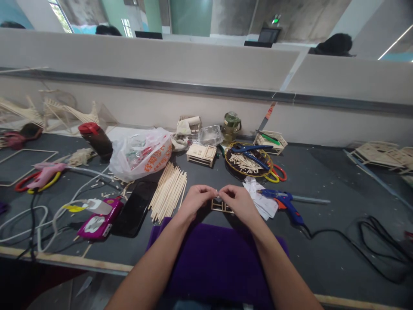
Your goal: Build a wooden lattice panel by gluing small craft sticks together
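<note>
My left hand (197, 200) and my right hand (238, 201) meet above a small wooden stick frame (222, 207) on the dark table. Fingers of both are pinched together, nearly touching at the tips. A tiny pale bit shows between them, too small to name. Left of my left hand lies a fanned bundle of thin wooden sticks (169, 189). Close to my right hand are crumpled white papers (263, 200) and a blue glue gun (287, 204) with a glue stick in its back. A purple cloth (219, 258) is spread beneath my forearms.
Behind are a basket (269, 174) of short sticks with blue pliers, a stick model (201, 154), a plastic bag (142, 155) and a green jug (231, 125). At left lie a phone (135, 211), a magenta power bank (100, 219) and a pink glue gun (48, 174). Cables trail on both sides.
</note>
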`<state>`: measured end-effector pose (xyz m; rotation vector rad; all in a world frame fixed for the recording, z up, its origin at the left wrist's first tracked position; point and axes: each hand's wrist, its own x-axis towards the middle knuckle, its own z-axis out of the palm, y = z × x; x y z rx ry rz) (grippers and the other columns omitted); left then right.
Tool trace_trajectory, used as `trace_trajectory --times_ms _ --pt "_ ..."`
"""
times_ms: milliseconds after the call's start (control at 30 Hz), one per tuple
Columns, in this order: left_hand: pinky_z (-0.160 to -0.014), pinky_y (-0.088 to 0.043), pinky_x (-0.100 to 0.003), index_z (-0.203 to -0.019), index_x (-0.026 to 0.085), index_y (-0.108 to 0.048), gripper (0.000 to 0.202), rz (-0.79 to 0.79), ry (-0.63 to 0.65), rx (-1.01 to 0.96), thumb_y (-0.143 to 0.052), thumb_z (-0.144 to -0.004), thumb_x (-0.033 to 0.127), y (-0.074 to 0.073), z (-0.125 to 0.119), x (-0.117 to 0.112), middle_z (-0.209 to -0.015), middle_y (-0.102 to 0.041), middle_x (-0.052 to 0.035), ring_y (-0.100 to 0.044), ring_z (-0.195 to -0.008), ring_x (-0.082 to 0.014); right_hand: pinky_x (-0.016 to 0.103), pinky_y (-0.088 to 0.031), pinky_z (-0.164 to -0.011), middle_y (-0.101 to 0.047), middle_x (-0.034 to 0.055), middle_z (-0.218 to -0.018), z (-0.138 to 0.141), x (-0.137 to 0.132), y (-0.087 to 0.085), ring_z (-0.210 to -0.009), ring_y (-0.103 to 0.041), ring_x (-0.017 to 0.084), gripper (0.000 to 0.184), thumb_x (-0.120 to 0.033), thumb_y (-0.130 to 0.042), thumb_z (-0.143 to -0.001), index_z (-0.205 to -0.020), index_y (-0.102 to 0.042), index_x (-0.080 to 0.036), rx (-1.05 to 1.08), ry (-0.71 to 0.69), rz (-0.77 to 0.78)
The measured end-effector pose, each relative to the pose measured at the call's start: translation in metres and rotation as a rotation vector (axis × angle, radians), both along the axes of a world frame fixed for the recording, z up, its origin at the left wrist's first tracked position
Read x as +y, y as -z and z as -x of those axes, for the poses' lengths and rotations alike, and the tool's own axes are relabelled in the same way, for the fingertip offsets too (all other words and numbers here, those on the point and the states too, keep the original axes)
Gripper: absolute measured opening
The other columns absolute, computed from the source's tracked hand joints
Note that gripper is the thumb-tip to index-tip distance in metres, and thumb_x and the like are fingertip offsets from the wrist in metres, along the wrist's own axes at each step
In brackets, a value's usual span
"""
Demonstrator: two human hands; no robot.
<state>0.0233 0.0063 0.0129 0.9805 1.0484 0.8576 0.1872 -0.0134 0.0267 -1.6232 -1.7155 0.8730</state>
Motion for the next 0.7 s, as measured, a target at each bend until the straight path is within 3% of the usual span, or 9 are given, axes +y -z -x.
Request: trace_trajectory --times_ms 233,467,700 --pt "-0.048 -0.019 -0.023 -0.071 0.011 -0.071 0.033 0.0 -0.047 0.033 -0.08 -0.056 0.04 0.0004 -0.0013 0.0011 -0.053 -0.053 0.0026 -0.032 -0.046 -0.0044 0.023 -0.032 -0.053 -0.06 -0.0004 -0.061 0.0023 0.0008 0.0103 -0.057 -0.048 0.012 0.027 -0.04 -0.059 -0.078 -0.074 -0.07 -0.016 0.161 0.006 0.061" --pt "-0.047 -0.021 -0.023 -0.07 0.012 -0.07 0.033 0.023 0.003 -0.02 -0.083 -0.055 0.038 0.0049 0.0027 0.0043 -0.058 -0.055 0.0018 -0.035 -0.047 -0.0043 0.023 -0.031 -0.054 -0.055 -0.0026 -0.061 0.0044 0.0016 0.003 -0.055 -0.04 0.009 0.031 -0.045 -0.067 -0.07 -0.073 -0.066 -0.013 0.418 0.0 0.162" --pt "-0.049 -0.027 -0.022 -0.068 0.013 -0.07 0.023 -0.037 0.014 0.064 -0.077 -0.059 0.032 0.0052 0.0064 0.006 -0.06 -0.06 -0.0006 -0.042 -0.05 -0.0065 0.022 -0.029 -0.051 -0.05 -0.0042 -0.056 0.0013 0.0028 0.0098 -0.053 -0.039 0.009 0.026 -0.041 -0.062 -0.07 -0.067 -0.061 -0.015 0.299 0.043 0.158"
